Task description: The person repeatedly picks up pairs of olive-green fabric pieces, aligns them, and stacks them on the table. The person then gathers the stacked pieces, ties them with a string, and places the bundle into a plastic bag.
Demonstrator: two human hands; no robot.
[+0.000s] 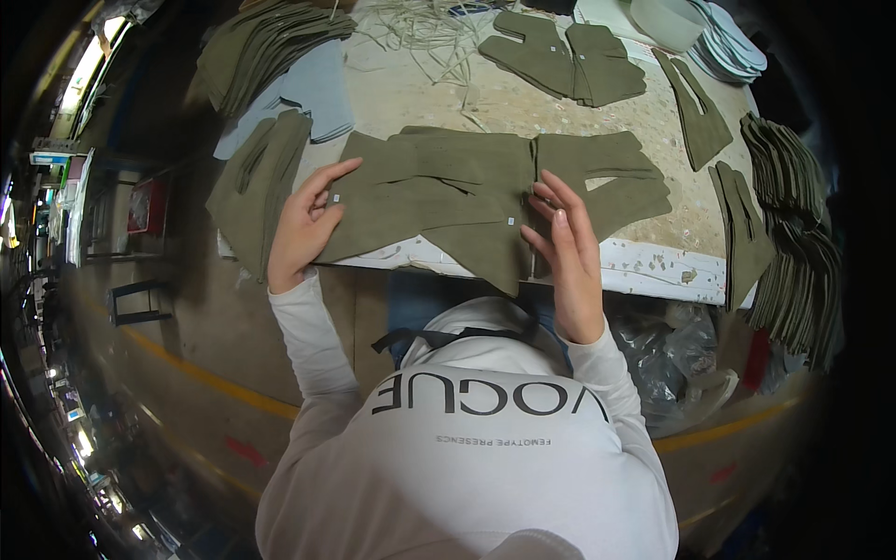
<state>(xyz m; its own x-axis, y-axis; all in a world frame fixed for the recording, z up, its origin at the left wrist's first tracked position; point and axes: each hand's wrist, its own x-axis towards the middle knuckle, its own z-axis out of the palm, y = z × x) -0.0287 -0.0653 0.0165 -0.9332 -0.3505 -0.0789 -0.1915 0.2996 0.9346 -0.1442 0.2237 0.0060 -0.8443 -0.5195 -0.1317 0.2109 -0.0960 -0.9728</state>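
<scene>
Several olive-green cut fabric pieces (439, 191) lie overlapped at the near edge of a worktable (653, 266). My left hand (306, 224) rests flat on the left end of these pieces, fingers spread. My right hand (565, 247) touches the middle seam where two pieces meet, fingers apart and pressing on the cloth. Small white tags sit on the fabric near each hand. Neither hand grips anything.
Stacks of olive pieces lie at the far left (266, 47), far middle (565, 56) and right edge (793, 224). Light blue pieces (313, 89) lie at the left, white trimmings (425, 33) at the back, white stacked pieces (719, 37) far right. Plastic bags (677, 350) sit under the table.
</scene>
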